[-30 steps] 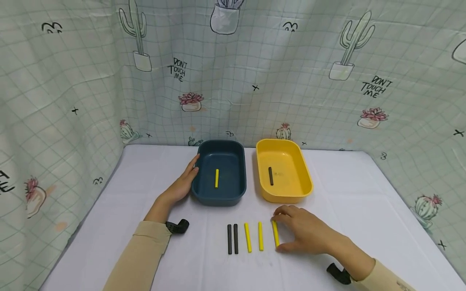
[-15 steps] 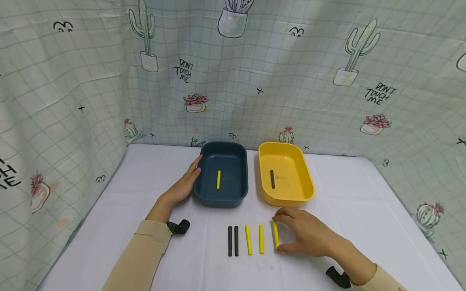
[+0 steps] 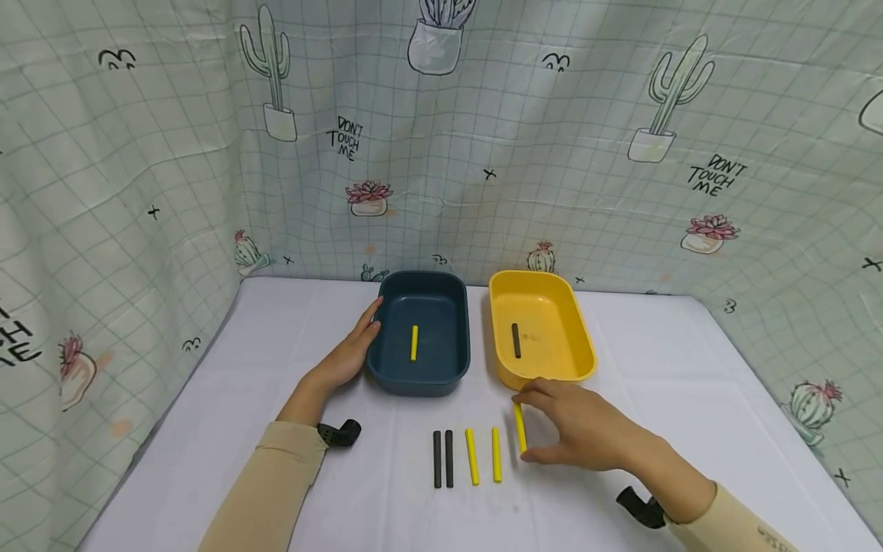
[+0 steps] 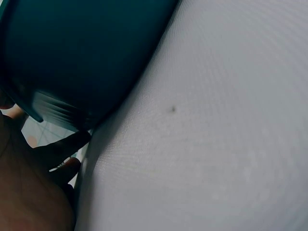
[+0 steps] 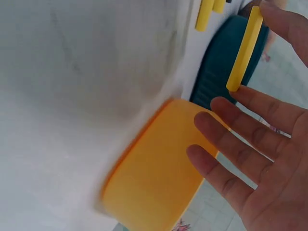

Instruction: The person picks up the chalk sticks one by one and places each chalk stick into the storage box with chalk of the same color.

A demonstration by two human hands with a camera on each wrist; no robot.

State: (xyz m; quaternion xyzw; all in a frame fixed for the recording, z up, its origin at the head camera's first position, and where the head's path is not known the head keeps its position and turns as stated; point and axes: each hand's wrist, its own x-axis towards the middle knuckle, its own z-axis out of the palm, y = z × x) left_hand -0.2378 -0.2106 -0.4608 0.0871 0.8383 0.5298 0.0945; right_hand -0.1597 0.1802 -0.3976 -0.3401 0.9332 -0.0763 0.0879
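Note:
My right hand (image 3: 586, 425) pinches a yellow stick (image 5: 245, 48) lengthwise, thumb at one end and index fingertip at the other; the remaining fingers are spread in the right wrist view. This hand is just in front of the yellow tub (image 3: 545, 368), in which a black stick (image 3: 516, 340) lies. My left hand (image 3: 346, 354) rests against the left side of the dark blue tub (image 3: 417, 386), its fingers extended along the wall. Inside that tub is one yellow stick (image 3: 414, 343). The left wrist view shows the blue tub's wall (image 4: 86, 53) close up.
On the white tablecloth (image 3: 372, 491), two black sticks (image 3: 443, 460) and two yellow sticks (image 3: 484, 456) lie in a row left of my right hand. Behind both tubs hangs a cactus-print curtain (image 3: 428, 153).
My right hand has lifted the yellow stick from the end of the row and moved it slightly toward the yellow tub. My left hand stays at the blue tub.

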